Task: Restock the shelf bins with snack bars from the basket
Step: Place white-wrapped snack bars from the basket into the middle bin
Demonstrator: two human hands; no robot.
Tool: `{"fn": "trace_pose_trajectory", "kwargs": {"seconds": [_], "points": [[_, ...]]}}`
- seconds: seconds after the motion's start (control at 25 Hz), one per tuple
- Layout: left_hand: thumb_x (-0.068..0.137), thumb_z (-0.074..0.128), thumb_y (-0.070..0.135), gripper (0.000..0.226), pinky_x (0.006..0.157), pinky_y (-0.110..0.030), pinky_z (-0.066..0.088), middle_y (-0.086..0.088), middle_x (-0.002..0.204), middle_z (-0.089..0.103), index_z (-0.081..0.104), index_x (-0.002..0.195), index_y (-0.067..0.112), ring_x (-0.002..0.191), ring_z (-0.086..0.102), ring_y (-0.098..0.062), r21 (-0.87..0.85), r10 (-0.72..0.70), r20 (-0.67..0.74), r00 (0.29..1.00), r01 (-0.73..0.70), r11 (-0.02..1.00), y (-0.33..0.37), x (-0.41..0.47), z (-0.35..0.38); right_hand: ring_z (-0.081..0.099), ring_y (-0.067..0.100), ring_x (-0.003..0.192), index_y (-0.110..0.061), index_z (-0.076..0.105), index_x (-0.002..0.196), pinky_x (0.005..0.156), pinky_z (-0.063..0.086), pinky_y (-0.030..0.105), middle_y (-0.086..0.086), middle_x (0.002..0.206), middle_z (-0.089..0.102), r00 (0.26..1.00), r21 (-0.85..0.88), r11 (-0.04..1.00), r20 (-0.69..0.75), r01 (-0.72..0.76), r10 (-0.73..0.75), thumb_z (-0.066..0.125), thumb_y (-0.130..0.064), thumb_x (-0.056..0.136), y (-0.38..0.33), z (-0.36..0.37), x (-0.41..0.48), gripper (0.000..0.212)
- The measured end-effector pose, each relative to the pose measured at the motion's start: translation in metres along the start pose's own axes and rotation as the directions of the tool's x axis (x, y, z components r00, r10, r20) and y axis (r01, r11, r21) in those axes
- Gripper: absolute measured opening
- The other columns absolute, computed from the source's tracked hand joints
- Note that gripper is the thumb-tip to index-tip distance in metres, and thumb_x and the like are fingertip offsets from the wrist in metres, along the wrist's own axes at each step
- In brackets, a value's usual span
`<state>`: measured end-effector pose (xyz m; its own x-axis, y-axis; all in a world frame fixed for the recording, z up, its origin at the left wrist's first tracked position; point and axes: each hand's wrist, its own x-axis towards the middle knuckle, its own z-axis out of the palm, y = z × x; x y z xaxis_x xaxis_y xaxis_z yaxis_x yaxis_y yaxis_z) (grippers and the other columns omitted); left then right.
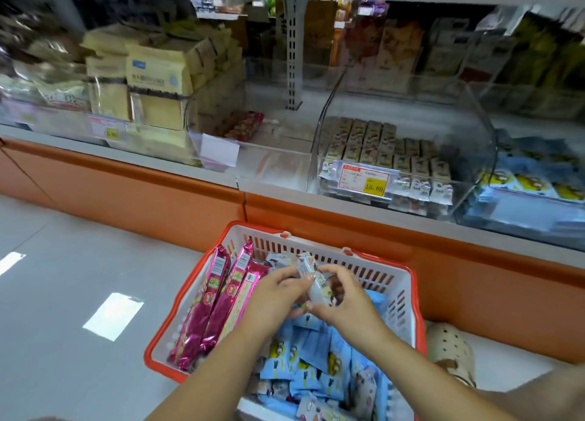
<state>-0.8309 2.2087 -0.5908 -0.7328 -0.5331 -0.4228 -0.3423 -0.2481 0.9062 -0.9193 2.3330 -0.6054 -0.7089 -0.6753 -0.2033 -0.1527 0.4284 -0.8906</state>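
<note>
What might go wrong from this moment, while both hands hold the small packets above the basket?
1. The left hand and right hand grip the small white packets only by the fingertips; one may slip back among the blue packs in the basket.
2. The matching bin, with the price tag, stands beside a bin of blue packs; a mix-up seems possible.
3. The shoe is close to the basket and may knock it.

White snack bar (316, 289), held above basket (380, 276)

a shop: stocked shelf bins (405, 154), a price tag (364, 180), a shopping basket (408, 297)
</note>
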Motion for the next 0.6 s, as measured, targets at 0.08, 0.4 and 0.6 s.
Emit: {"fn": "trace_pose_trajectory", "kwargs": {"seconds": [0.08,0.4,0.6], "points": [[0.089,0.066,0.020,0.025,0.073,-0.031,0.060,-0.004,0.101,0.073,0.066,0.114,0.020,0.092,0.071,-0.017,-0.041,-0.004,0.000,1.000,0.003,0.999,0.010,-0.005,0.003,0.048,-0.003,0.104,-0.049,0.046,0.121,0.089,0.049,0.027,-0.022,0.115,0.043,0.997,-0.044,0.996,0.016,0.078,-0.077,0.078,-0.032,0.078,-0.011,-0.009,-0.013,0.056],[0.089,0.067,0.028,0.023,0.075,-0.034,0.058,-0.006,0.102,0.073,0.067,0.110,0.018,0.093,0.071,-0.021,-0.026,0.101,0.161,0.982,-0.098,0.995,0.065,-0.020,0.012,0.056,-0.002,0.096,-0.053,0.046,0.116,0.076,0.056,0.025,-0.014,0.117,0.051,0.977,0.030,0.978,-0.057,0.209,-0.207,0.077,-0.012,0.078,-0.057,-0.051,-0.037,0.065],[0.091,0.065,0.022,0.011,0.071,-0.035,0.059,-0.005,0.093,0.075,0.070,0.101,0.021,0.085,0.073,-0.021,-0.010,0.300,0.220,0.928,-0.306,0.952,0.125,-0.018,0.024,0.057,-0.004,0.104,-0.045,0.051,0.119,0.089,0.048,0.018,-0.017,0.117,0.059,0.961,-0.079,0.959,-0.036,0.271,-0.275,0.077,-0.025,0.079,-0.103,-0.093,-0.019,0.052]]}}
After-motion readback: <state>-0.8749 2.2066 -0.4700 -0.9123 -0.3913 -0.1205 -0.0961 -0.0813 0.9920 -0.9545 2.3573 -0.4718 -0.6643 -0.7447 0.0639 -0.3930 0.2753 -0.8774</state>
